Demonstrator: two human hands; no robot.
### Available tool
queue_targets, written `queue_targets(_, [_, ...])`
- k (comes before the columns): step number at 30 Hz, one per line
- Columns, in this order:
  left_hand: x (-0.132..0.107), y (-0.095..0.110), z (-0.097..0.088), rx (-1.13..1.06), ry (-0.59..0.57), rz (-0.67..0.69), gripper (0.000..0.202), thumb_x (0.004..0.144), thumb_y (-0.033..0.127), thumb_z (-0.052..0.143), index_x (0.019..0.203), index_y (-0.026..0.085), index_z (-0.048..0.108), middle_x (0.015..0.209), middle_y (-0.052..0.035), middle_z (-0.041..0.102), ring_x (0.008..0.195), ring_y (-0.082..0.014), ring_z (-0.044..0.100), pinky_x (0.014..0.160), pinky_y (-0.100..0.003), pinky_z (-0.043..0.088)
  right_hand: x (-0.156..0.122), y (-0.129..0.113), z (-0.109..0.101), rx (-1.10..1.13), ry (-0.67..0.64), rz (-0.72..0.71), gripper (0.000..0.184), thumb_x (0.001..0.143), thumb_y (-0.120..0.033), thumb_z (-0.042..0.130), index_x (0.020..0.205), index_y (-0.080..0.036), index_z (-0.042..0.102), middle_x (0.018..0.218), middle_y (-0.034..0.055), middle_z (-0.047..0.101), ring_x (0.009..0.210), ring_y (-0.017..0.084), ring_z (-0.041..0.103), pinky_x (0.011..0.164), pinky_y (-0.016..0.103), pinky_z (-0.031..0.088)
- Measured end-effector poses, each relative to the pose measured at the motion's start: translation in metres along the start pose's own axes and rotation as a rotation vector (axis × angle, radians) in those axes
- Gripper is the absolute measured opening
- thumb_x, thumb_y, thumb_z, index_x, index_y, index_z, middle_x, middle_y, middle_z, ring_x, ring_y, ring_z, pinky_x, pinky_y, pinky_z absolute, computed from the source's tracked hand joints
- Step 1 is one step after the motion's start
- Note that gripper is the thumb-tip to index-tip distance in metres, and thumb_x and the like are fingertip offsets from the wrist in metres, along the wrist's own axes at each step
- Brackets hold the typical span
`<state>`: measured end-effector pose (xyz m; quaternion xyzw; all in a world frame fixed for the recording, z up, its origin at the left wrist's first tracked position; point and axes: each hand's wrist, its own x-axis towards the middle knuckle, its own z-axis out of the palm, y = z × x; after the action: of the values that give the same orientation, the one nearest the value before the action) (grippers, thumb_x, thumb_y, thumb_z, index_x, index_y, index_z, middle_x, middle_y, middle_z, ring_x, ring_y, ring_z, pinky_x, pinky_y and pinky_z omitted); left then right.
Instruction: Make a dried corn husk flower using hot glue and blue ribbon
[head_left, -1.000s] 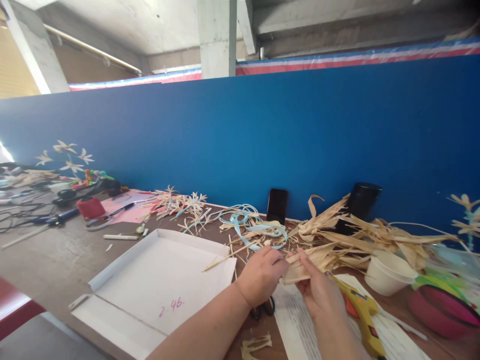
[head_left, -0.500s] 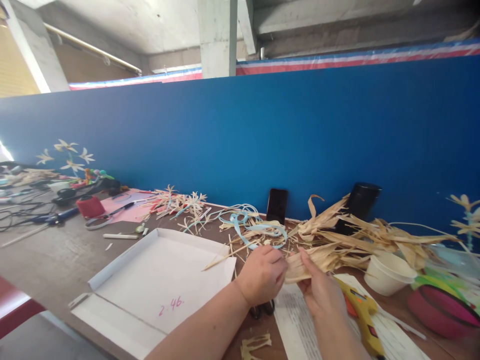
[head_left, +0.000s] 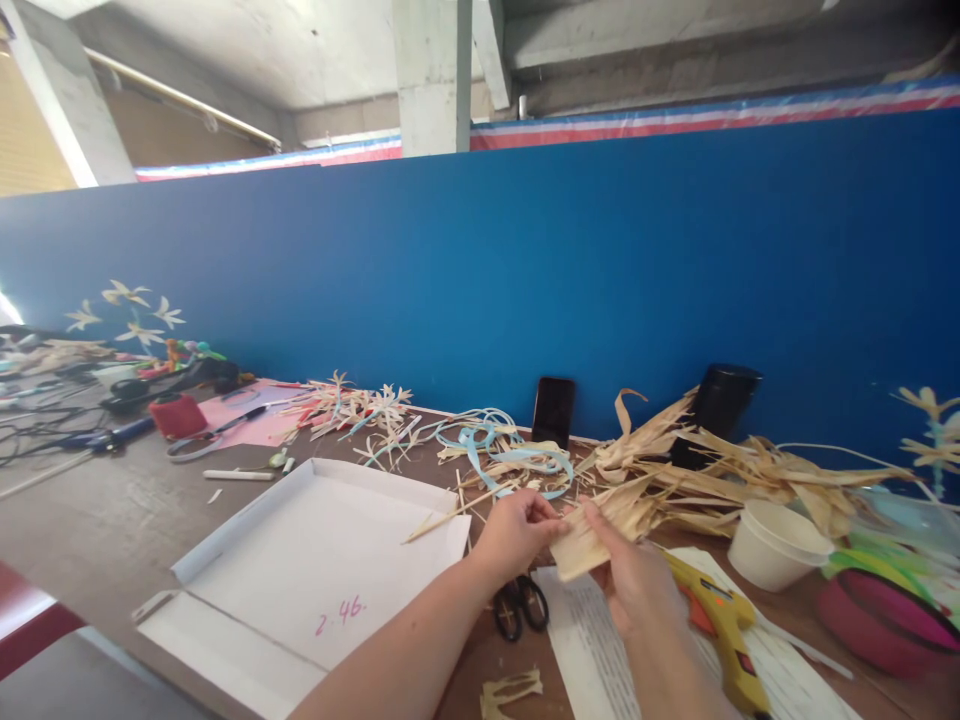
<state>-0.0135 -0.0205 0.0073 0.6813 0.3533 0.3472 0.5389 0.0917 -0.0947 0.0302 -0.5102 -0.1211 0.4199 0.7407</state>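
Observation:
A pale, dry corn husk [head_left: 581, 545] lies across the fingers of my right hand [head_left: 630, 570], whose thumb presses on top of it. My left hand [head_left: 517, 535] pinches the husk's left edge between thumb and fingertips. Just below the hands, black-handled scissors [head_left: 520, 607] rest on the table, their blades partly hidden. A yellow glue gun [head_left: 724, 630] lies right of my right forearm, on printed paper [head_left: 585, 640]. More dry husks [head_left: 780, 475] are heaped behind my right hand.
A white open box lid [head_left: 322, 570] marked "2.46." lies left. Blue ribbon strips [head_left: 517, 460], a phone [head_left: 553, 412] and a black cylinder [head_left: 726, 400] stand or lie along the blue partition [head_left: 450, 280]. At right are a white cup [head_left: 776, 545] and pink bowl [head_left: 885, 620].
My left hand has shifted slightly left and its fingers have opened from a fist to a pinch. The husk has turned, showing more of its near end, and the scissors' handles are more visible.

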Motion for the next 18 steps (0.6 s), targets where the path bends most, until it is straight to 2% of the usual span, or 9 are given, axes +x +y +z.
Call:
queue_targets(3, [0.002, -0.001, -0.003, -0.069, -0.085, -0.073, 0.031, 0.063, 0.039, 0.068, 0.075, 0.011, 0.063, 0.057, 0.002, 0.053, 0.049, -0.0062, 0.045, 0.047, -0.018, 0.035, 0.0, 0.001, -0.001, -0.077, 0.066, -0.037, 0.046, 0.05, -0.031, 0.081, 0.088, -0.011, 0.067, 0.082, 0.0121, 0.07, 0.072, 0.027, 0.066, 0.06, 0.032, 0.056])
queue_targets(6, [0.002, -0.001, -0.005, -0.092, -0.132, -0.105, 0.034, 0.061, 0.041, 0.069, 0.075, 0.01, 0.065, 0.055, 0.0016, 0.053, 0.048, -0.0065, 0.045, 0.048, -0.02, 0.036, 0.002, 0.002, -0.002, -0.038, 0.088, -0.034, 0.046, 0.048, -0.028, 0.081, 0.088, -0.011, 0.067, 0.081, 0.0103, 0.07, 0.07, 0.025, 0.066, 0.058, 0.03, 0.055])
queue_targets(13, [0.001, 0.003, -0.004, -0.098, -0.171, -0.142, 0.034, 0.058, 0.04, 0.07, 0.072, 0.01, 0.062, 0.054, 0.0013, 0.054, 0.045, -0.0064, 0.045, 0.045, -0.019, 0.035, 0.011, 0.006, -0.007, 0.103, 0.027, 0.073, 0.034, 0.058, -0.025, 0.074, 0.088, -0.011, 0.066, 0.082, 0.0077, 0.07, 0.071, 0.021, 0.066, 0.056, 0.027, 0.053])
queue_targets(18, [0.001, 0.002, -0.004, -0.072, -0.173, -0.133, 0.03, 0.06, 0.039, 0.068, 0.072, 0.011, 0.063, 0.056, 0.0014, 0.055, 0.048, -0.0071, 0.046, 0.047, -0.019, 0.036, 0.012, 0.008, -0.007, 0.148, 0.028, 0.136, 0.027, 0.062, -0.022, 0.07, 0.087, -0.013, 0.065, 0.079, 0.0051, 0.07, 0.067, 0.018, 0.065, 0.052, 0.024, 0.051])
